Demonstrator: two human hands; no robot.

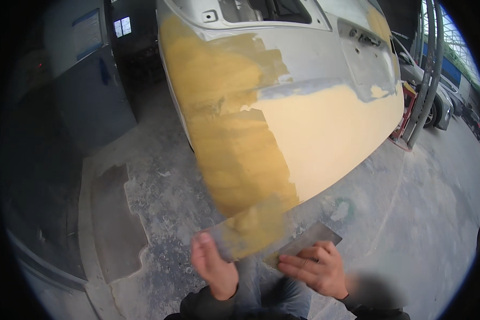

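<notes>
My left hand (213, 266) grips a flat rectangular plate (250, 229) smeared with olive-yellow putty, held below the car panel's lower edge. My right hand (312, 266), just to the right, has its fingers on a flat metal spreader (317, 237), with some yellow paste at its near end. In front of me is a vehicle's rear panel (325, 144) in silver, coated over its left side with darker yellow putty (229, 160) and over its lower right with a pale cream layer.
A dark door (90, 96) stands at the left beside a stained concrete floor (170, 186). Grey upright posts (421, 117), a red stand (408, 98) and parked cars (437, 109) are at the right.
</notes>
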